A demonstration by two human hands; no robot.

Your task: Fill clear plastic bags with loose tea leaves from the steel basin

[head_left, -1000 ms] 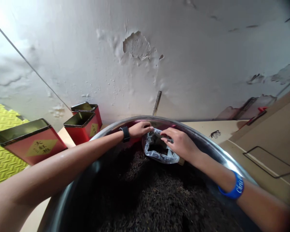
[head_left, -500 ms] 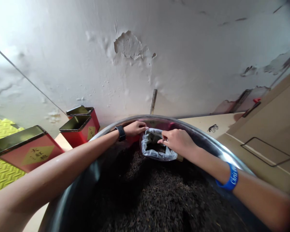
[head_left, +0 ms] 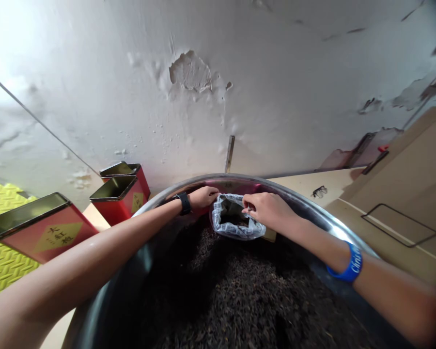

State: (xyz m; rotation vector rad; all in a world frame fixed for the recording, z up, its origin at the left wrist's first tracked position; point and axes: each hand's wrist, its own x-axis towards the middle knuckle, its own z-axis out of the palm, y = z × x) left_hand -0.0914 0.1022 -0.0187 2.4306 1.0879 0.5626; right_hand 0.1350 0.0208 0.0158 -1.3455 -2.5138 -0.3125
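A clear plastic bag (head_left: 238,232), its mouth folded outward over the rim of a red tin, stands among dark loose tea leaves (head_left: 247,300) in a large metal basin (head_left: 181,181). Some dark leaves show down inside the bag. My left hand (head_left: 202,197), with a black watch on the wrist, is closed at the bag's far left corner, pinching its edge. On the opposite side my right hand (head_left: 271,209), above a blue wristband, pinches the bag's right edge, fingertips just inside the mouth. Most of the tin is hidden by the bag and leaves.
Open red tins with yellow labels stand left of the basin, the nearest tin (head_left: 45,232) beside my left forearm. Yellow textured matting (head_left: 7,242) lies beyond. Glasses (head_left: 319,192) and a cardboard box (head_left: 410,184) are at the right. A peeling wall (head_left: 131,72) rises behind.
My right fingertips have risen slightly along the bag's right edge, and the bag's mouth looks a little wider. My left hand stays at its corner. The view has shifted slightly.
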